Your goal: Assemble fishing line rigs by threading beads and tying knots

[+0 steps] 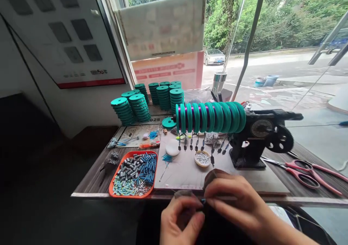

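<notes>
The blue piece [203, 200] sits low in front of you, off the table's near edge, between your hands. Your right hand [236, 196] pinches it, thumb against fingers, with just its tip showing. Your left hand [181, 216] curls close by, thumb and forefinger bent toward it; whether they close on anything, you cannot tell from here. Expect something very light, probably firm, and small enough to roll or slip from your fingertips. Hold it across its middle, near the pads, with gentle pressure; squeezing hard could shoot it loose. The dark covers [182, 193] on your fingers likely add grip but dull feel. Similar blue pieces [149, 167] fill part of the tray [111, 186].
</notes>
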Demonstrator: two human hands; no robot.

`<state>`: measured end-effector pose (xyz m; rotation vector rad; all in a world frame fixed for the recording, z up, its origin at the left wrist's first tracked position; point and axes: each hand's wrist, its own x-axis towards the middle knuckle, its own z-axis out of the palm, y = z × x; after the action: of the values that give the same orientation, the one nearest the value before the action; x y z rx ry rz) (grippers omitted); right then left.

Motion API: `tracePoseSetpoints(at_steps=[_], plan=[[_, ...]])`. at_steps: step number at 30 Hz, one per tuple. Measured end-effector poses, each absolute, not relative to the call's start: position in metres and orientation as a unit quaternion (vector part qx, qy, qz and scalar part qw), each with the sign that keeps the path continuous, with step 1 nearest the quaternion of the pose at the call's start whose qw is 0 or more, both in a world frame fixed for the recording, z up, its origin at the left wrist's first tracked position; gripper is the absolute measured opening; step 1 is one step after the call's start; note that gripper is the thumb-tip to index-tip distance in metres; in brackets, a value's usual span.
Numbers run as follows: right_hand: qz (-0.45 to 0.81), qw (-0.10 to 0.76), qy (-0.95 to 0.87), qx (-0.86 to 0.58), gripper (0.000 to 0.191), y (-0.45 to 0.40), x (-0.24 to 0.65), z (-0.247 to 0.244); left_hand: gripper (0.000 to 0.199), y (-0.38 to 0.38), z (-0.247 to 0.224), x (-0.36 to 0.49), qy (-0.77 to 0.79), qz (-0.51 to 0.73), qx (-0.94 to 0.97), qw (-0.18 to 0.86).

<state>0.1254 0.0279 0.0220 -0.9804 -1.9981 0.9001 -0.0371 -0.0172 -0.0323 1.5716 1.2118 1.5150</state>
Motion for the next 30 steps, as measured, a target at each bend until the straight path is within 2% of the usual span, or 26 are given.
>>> tracePoseSetpoints(at_steps=[3,6,12,15,19,25,30], plan=[[0.341,0.397,-0.762,-0.382,0.01,0.022,0.117,0.017,0.026,-0.004,-0.031,-0.031,0.412,0.625,0.494,0.442],[0.332,0.401,-0.769,-0.371,0.012,0.022,0.114,0.015,0.018,-0.003,-0.025,-0.029,0.384,0.639,0.424,0.514],[0.207,0.324,-0.853,-0.353,0.011,0.029,0.117,0.026,0.021,-0.007,-0.015,-0.025,0.362,0.632,0.307,0.612],[0.161,0.284,-0.872,-0.365,0.009,0.03,0.118,0.031,0.019,-0.008,-0.014,-0.027,0.363,0.622,0.292,0.629],[0.129,0.265,-0.89,-0.349,0.017,0.03,0.119,0.033,0.02,-0.011,-0.013,-0.029,0.37,0.611,0.298,0.633],[0.125,0.265,-0.895,-0.337,0.012,0.03,0.119,0.032,0.021,-0.012,-0.008,-0.032,0.381,0.59,0.298,0.646],[0.121,0.247,-0.904,-0.326,0.018,0.03,0.118,0.035,0.022,-0.013,-0.005,-0.035,0.374,0.571,0.295,0.668]])
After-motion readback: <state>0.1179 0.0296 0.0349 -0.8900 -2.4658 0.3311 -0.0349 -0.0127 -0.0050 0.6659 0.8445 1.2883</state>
